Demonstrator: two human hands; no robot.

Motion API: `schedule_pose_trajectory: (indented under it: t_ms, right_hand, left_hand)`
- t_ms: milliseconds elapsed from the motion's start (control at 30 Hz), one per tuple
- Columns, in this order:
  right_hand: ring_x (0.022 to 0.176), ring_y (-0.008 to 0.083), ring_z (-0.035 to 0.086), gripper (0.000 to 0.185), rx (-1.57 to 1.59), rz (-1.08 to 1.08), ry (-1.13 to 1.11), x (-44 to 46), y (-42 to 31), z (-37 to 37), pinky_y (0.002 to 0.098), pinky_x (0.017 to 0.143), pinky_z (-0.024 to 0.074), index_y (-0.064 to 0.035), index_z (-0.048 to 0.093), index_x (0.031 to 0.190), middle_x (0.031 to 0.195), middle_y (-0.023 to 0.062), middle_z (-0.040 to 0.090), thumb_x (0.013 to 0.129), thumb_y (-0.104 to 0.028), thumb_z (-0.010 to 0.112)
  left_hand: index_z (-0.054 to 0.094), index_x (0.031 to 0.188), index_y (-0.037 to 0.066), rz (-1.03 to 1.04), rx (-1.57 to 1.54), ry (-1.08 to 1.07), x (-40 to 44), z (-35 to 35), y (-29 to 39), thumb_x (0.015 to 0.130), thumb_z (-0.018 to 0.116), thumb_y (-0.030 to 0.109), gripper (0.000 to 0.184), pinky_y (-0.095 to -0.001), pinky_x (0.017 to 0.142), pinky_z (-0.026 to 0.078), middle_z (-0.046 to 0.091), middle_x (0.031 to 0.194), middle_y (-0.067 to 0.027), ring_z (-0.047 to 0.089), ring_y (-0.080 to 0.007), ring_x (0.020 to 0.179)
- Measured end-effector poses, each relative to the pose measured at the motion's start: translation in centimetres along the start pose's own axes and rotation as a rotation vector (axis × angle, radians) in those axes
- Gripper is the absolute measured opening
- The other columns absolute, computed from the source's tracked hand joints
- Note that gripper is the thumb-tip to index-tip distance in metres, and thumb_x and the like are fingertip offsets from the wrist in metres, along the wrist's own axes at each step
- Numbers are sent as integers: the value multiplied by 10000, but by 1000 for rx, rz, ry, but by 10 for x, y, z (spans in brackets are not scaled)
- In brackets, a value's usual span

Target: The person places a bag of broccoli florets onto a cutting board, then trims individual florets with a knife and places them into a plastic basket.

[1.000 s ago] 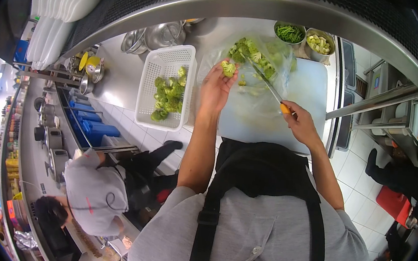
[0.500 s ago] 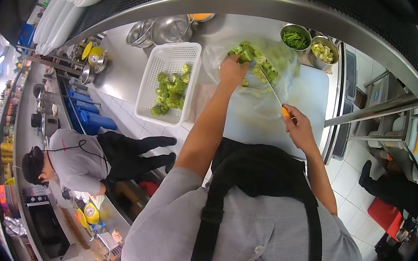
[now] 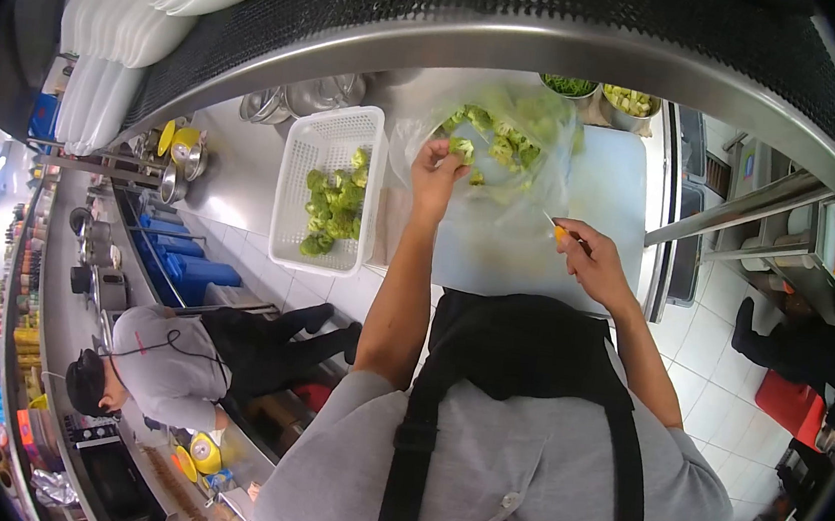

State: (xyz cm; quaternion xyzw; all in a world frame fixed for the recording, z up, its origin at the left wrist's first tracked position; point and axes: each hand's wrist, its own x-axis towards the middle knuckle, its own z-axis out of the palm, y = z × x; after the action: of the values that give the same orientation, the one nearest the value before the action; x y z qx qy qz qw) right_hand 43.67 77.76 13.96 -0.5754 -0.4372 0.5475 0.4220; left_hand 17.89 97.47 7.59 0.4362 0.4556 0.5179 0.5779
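Note:
My left hand (image 3: 437, 177) pinches a small broccoli floret (image 3: 462, 149) above the near left part of a clear plastic bag (image 3: 534, 196). More broccoli pieces (image 3: 505, 146) lie on the bag, over a white cutting board (image 3: 610, 194). My right hand (image 3: 594, 261) is closed round the orange handle of a knife (image 3: 560, 233), at the right of the bag; little of the blade shows. Left of my left hand stands a white perforated basket (image 3: 288, 193) with several broccoli florets (image 3: 335, 202) in it.
Metal containers of green vegetables (image 3: 567, 86) and pale cut pieces (image 3: 630, 102) stand behind the board. Metal bowls (image 3: 325, 94) are behind the basket. A metal shelf edge (image 3: 519, 41) crosses above. A co-worker (image 3: 161, 361) stands at a counter to the left.
My left hand has lifted from the broccoli pile with a floret and come nearer. The knife blade has swung away from the pile. The co-worker's position has shifted in view.

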Motion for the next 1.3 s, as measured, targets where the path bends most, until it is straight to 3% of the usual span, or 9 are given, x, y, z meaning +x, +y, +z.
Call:
schedule_pose_trajectory:
  t_ms: [267,500,667,1067,1300]
  right_hand:
    - [638,66,468,273,-46,-92,-20,3,5,3,245,603,431,-38,693,1277,803,-11,595,1024,-115,625]
    - [742,65,531,258,-96,-125,-18,-1,2,-1,239,685,463,-49,721,1249,984,28,734,1005,-115,674]
    - [803,75,585,267,-108,-194,-5,-1,11,-2,242,717,481,-49,720,1256,1099,64,761,997,-98,679]
    - [841,84,616,273,-135,-230,18,0,15,-1,238,718,489,-46,713,1259,1122,66,747,990,-83,680]
    - [801,147,626,276,-216,-176,24,12,16,8,291,719,508,-59,711,1262,1091,104,748,1013,-168,656]
  left_hand:
    - [591,1120,75,-181,-354,5,-16,4,17,1009,629,130,130,-290,708,563,655,972,-62,689,-208,807]
    - [596,1147,64,-245,-493,-4,-16,3,23,1036,580,124,127,-257,648,549,653,899,-54,655,-164,722]
    - [611,1141,41,-232,-506,-44,-17,6,30,1029,570,112,139,-259,644,549,680,940,-75,646,-151,711]
    - [589,1074,49,-242,-406,15,-17,5,28,984,592,61,91,-265,630,547,672,901,-72,650,-155,692]
    - [598,1057,60,-231,-266,40,-34,9,19,977,607,49,81,-286,668,546,676,922,-57,651,-145,721]
